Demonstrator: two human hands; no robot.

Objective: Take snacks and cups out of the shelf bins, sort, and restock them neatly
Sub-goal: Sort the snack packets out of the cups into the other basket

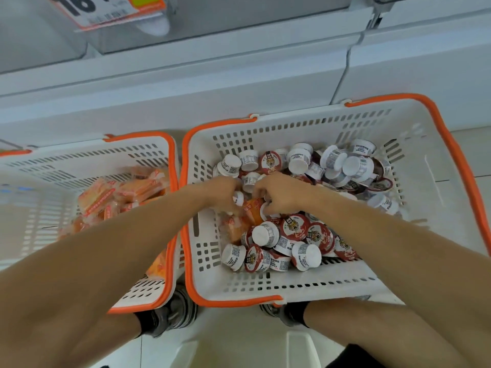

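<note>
Two white baskets with orange rims stand on the floor below me. The right basket (414,144) holds several small white cups (265,233) with red tiger lids, plus a few orange snack packets (236,227) near its left wall. The left basket (87,152) holds orange snack packets (119,195). Both my hands are deep in the right basket's middle. My left hand (223,191) has its fingers curled down among the cups and an orange packet. My right hand (281,192) curls beside it round a small cup. What my left hand holds is blurred.
A white shelf unit (239,75) runs across the far side, with a price tag (106,9) hanging at the top left. My shoes (172,312) stand on the pale tiled floor just behind the baskets.
</note>
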